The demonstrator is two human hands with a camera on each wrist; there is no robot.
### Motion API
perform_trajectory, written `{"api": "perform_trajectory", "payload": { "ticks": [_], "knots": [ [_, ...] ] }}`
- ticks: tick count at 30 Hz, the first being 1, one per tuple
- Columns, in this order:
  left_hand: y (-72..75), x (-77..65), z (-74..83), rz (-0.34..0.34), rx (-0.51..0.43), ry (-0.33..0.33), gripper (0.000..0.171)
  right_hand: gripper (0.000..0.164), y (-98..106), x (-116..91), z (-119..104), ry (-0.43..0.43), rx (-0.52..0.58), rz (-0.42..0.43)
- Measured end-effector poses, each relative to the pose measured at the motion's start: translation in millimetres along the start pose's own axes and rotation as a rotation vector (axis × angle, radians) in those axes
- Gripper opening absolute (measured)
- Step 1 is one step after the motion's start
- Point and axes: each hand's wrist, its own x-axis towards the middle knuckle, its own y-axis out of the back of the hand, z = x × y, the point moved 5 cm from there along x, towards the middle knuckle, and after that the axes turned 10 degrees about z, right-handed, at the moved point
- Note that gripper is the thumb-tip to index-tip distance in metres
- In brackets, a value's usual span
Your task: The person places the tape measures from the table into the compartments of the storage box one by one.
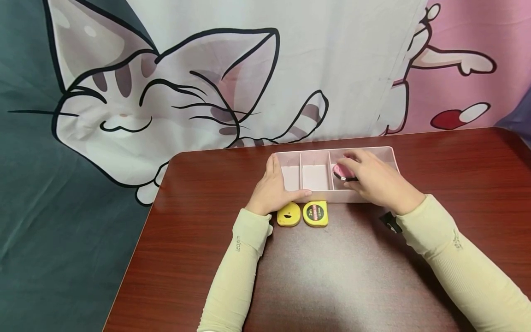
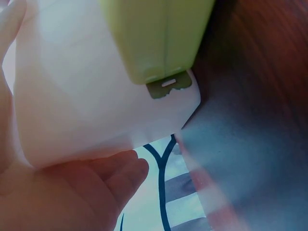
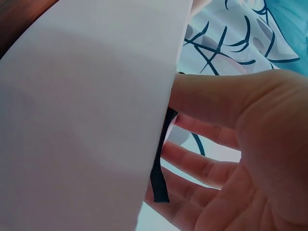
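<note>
A pale pink divided box lies across the far part of the table. My left hand holds its left end, fingers along the end wall and thumb on the front rim; the left wrist view shows the fingers by the box corner. Over a right-hand compartment, my right hand grips a rounded pink item with a black strap. The strap hangs beside the fingers behind the box wall in the right wrist view. My hand covers part of the item, and its exact kind cannot be made out.
Two yellow tape measures, one plain-faced and one labelled 2m, stand just before the box's front wall. A dark wooden table carries everything. Behind it hangs a curtain with cartoon cats.
</note>
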Motion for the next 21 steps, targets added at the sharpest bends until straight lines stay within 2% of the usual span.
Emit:
{"api": "perform_trajectory", "payload": {
  "ticks": [14, 21],
  "knots": [
    [-0.9, 0.8, -1.2, 0.010, -0.001, -0.002, 0.135, 0.050, -2.0, 3.1, 3.0, 0.013, 0.005, -0.016],
    [-0.9, 0.6, -0.9, 0.005, -0.008, -0.003, 0.135, 0.049, -4.0, 5.2, 4.7, -0.001, -0.012, -0.069]
  ]
}}
